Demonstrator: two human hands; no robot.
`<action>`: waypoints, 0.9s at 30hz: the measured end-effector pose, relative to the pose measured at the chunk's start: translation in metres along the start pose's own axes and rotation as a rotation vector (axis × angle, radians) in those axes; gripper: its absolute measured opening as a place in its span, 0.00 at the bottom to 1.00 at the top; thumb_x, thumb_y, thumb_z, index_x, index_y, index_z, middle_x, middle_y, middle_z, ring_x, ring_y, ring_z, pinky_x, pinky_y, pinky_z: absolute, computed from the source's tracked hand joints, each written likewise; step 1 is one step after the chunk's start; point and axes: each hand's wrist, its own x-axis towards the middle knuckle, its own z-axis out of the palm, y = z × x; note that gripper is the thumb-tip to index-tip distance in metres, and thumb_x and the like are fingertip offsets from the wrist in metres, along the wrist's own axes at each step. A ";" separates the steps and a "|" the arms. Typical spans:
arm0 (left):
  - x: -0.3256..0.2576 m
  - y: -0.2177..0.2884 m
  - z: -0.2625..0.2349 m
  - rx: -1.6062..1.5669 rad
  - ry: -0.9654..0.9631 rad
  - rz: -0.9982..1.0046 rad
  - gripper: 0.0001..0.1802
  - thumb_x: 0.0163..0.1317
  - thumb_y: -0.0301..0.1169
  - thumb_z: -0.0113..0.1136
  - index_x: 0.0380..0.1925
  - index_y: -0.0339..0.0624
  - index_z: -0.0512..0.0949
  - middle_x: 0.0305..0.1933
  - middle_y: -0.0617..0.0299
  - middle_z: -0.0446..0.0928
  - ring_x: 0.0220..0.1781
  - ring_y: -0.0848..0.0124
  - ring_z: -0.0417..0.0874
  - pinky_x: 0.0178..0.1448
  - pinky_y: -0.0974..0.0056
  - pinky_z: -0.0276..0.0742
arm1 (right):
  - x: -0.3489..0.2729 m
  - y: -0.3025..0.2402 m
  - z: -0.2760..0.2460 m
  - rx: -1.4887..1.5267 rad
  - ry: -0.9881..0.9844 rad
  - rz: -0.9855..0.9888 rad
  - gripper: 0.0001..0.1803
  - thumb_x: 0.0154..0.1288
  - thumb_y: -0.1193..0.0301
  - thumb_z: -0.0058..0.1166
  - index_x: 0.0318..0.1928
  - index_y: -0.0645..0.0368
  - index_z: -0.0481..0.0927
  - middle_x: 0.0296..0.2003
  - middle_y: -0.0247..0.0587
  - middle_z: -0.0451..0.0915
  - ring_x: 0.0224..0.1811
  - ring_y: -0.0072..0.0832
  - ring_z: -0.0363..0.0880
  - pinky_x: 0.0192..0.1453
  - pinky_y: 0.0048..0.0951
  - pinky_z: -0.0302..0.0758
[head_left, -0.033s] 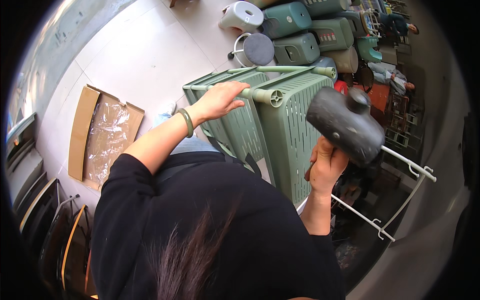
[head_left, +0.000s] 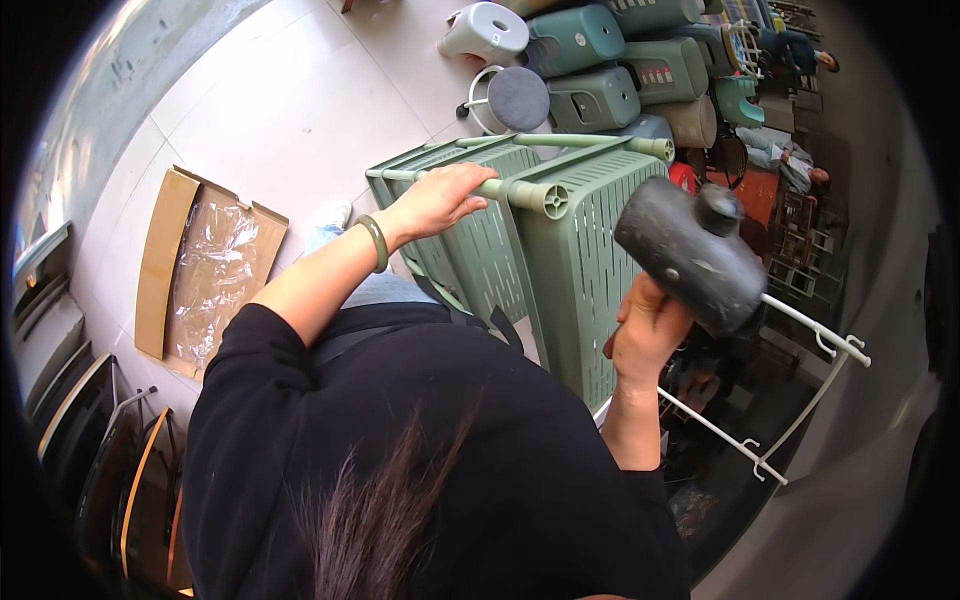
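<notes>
Fingers (head_left: 478, 182) of the left hand (head_left: 440, 200) are curled over the top rail of a green plastic cart (head_left: 590, 270), wrapped right around the pale green tube (head_left: 500, 188), so that hand is closed on the tube. The right hand (head_left: 648, 335) has its fingers clamped around the handle of a black rubber mallet (head_left: 690, 255). You can't really see the handle itself since the hand and the mallet head cover it, but the grip is tight, fist style.

The mallet head is a fat dark cylinder, held up just beside the cart's upper right corner. Its long axis runs from upper left to lower right in the view, with one flat face toward the end cap of the tube and the other toward the white wire rack (head_left: 800, 400) off to the right. It's near the tube end but I can't tell if it's touching.

The cart stands on the pale tiled floor (head_left: 290, 110), slotted panels facing up at the camera, its rails running roughly left to right across the picture. There's a green bangle (head_left: 376, 243) on the left wrist.

Around it: a flattened cardboard box (head_left: 165, 260) with clear plastic wrap on the floor to the left, a pile of green and grey plastic stools and bins (head_left: 610, 70) behind the cart, and a round grey stool (head_left: 515, 98) next to them. Other people are sitting way back at the top right.
</notes>
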 end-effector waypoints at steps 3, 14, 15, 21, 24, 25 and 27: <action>-0.005 -0.012 0.008 -0.001 -0.024 -0.053 0.19 0.61 0.33 0.62 0.50 0.40 0.73 0.46 0.50 0.78 0.50 0.49 0.78 0.55 0.51 0.73 | 0.011 -0.010 0.014 -0.341 -0.297 0.050 0.16 0.75 0.65 0.49 0.49 0.69 0.74 0.28 0.35 0.77 0.27 0.26 0.72 0.36 0.26 0.71; -0.004 -0.014 0.018 0.058 0.104 -0.003 0.18 0.57 0.34 0.65 0.46 0.44 0.74 0.41 0.55 0.79 0.46 0.52 0.80 0.48 0.51 0.73 | 0.001 -0.028 0.020 -0.198 -0.321 0.317 0.16 0.73 0.69 0.51 0.54 0.67 0.74 0.44 0.42 0.81 0.47 0.31 0.79 0.54 0.30 0.73; -0.003 -0.013 0.018 0.048 0.105 0.002 0.18 0.57 0.34 0.65 0.46 0.44 0.74 0.42 0.56 0.79 0.46 0.53 0.80 0.48 0.52 0.73 | 0.001 -0.028 0.017 -0.077 -0.229 0.310 0.16 0.73 0.69 0.51 0.54 0.67 0.74 0.44 0.42 0.81 0.47 0.31 0.79 0.54 0.30 0.73; -0.002 -0.012 0.015 0.098 0.036 -0.038 0.18 0.59 0.35 0.63 0.48 0.46 0.74 0.45 0.58 0.79 0.49 0.56 0.79 0.53 0.53 0.70 | 0.010 -0.029 0.016 -0.307 -0.371 0.296 0.14 0.73 0.70 0.49 0.51 0.68 0.75 0.26 0.35 0.76 0.27 0.23 0.72 0.35 0.25 0.69; -0.004 -0.013 0.016 0.082 0.045 -0.060 0.17 0.60 0.35 0.63 0.49 0.46 0.74 0.45 0.58 0.79 0.50 0.58 0.79 0.55 0.54 0.69 | 0.011 -0.031 0.020 -0.225 -0.273 0.258 0.14 0.71 0.71 0.51 0.50 0.68 0.76 0.32 0.43 0.80 0.35 0.31 0.77 0.43 0.31 0.73; -0.004 -0.012 0.016 0.091 0.016 -0.079 0.18 0.60 0.35 0.62 0.49 0.46 0.74 0.45 0.59 0.79 0.50 0.58 0.79 0.55 0.54 0.69 | 0.011 -0.031 0.021 -0.178 -0.175 0.179 0.14 0.71 0.71 0.52 0.50 0.68 0.77 0.34 0.45 0.82 0.37 0.34 0.79 0.46 0.33 0.73; -0.002 -0.012 0.015 0.102 0.014 -0.050 0.18 0.61 0.35 0.62 0.49 0.45 0.74 0.45 0.59 0.79 0.50 0.58 0.79 0.55 0.54 0.69 | 0.009 -0.030 0.022 -0.303 -0.388 0.428 0.14 0.70 0.69 0.54 0.49 0.67 0.78 0.37 0.41 0.84 0.40 0.36 0.81 0.48 0.38 0.74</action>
